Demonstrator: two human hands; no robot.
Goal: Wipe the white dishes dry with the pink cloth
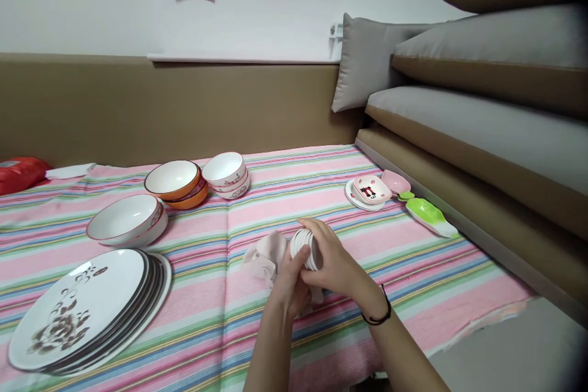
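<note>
In front of me, a stack of small round white dishes (301, 247) is tilted on its side between my two hands; whether they are saucers or shallow cups cannot be made out. My left hand (290, 282) is closed around the stack's lower left, with its thumb on the front. From above and the right, my right hand (331, 257) is closed over the other side. A crumpled whitish cloth (266, 254) lies beside and partly beneath my left hand; a part of it shows below the hands.
Flowered oval plates (82, 306) are stacked at left front. Behind them are white bowls (124, 220), orange bowls (172, 180) and patterned bowls (225, 171). Toward the right lie a pink-spotted dish (372, 188), a pink bowl (395, 182) and a green dish (427, 214), below piled cushions (482, 116).
</note>
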